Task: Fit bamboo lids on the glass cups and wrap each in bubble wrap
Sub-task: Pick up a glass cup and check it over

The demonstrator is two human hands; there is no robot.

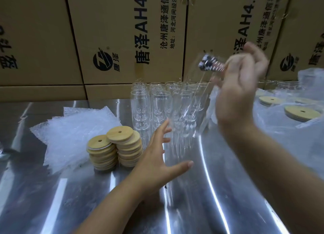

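Note:
Several clear glass cups (140,102) stand in rows at the back middle of the shiny metal table (219,190). Two stacks of round bamboo lids (114,147) sit in front of them on the left. Sheets of bubble wrap (73,128) lie left of the lids. My right hand (240,86) is raised and pinches the top of a blurred clear plastic bag (189,111) with a black-and-white label, which hangs down over the cups. My left hand (157,162) is open below it, with fingers spread near the bag's lower end.
Brown cardboard boxes (122,32) form a wall right behind the cups. At the right lies crumpled clear plastic (280,132) with more bamboo lids (294,112) on it. More glass cups (287,85) show behind that plastic.

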